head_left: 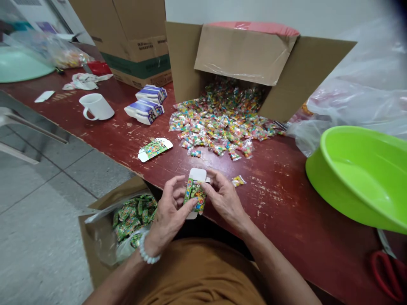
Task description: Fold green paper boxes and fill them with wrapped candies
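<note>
Over red table (286, 203), hands (168, 212) (224, 199) grip small carton (194, 197)

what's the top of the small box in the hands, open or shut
Open: the small box has its white top flap standing up, untucked.

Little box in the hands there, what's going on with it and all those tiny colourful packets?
A person holds the little box in both hands at the edge of the table: the left hand grips its printed side, the right hand pinches by the open white top flap. One loose packet lies beside the right hand. A pile of tiny packets spills from a cardboard carton lying on its side. A flat, unfolded box lies nearby, and a floor box holds green packs.
</note>
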`<state>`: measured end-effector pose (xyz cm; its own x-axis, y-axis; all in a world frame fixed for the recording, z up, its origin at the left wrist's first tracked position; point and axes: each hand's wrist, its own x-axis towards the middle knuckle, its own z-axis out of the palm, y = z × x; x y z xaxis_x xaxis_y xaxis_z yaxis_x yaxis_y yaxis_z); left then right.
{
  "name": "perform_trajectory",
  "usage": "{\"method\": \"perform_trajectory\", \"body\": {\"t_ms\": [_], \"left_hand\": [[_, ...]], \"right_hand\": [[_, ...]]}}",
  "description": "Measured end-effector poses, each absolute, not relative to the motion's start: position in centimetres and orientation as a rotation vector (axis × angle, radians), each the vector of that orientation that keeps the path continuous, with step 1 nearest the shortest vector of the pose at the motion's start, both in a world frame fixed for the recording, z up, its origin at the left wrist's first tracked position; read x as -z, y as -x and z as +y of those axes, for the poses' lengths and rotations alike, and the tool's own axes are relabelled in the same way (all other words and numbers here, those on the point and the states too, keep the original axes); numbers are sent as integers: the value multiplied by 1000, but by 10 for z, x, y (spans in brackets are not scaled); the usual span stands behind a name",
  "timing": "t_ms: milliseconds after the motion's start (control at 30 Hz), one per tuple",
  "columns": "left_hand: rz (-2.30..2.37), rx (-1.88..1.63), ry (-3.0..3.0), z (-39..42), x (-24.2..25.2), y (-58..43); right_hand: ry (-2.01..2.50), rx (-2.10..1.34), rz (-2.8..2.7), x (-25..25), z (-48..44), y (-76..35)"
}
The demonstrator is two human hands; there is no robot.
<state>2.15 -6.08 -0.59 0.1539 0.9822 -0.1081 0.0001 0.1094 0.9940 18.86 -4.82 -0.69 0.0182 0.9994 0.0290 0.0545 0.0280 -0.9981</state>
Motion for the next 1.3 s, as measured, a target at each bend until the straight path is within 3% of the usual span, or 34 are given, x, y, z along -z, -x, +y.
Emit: {"method": "perform_trajectory", "body": {"t_ms": [167,333,633,867,1033,1200,1300], "left_hand": [[1045,-1070,-1136,-63,7,-27],[988,-999,-1040,-56,4,-24],[1010,-944,-994,-50,6,-24],[1056,-1084,-877,-48,8,-25],[969,-722,-725,-53,-1,-30],[1052,-693,-744,-52,-3,-35],[1063,-731,-904,-47,0,-36]], "right_hand": [[1068,-1211,-926,19,-57,-172],[1129,-1147,-998,23,-57,-176],[1093,-1464,-1018,10,-40,-196],[1108,-912,-1469,11,-39,-197],[1052,-741,-1587,11,-40,-196],[1107,-846,-1613,5,-41,-196],[1218,-1089,-1444,2,-35,-196]]}}
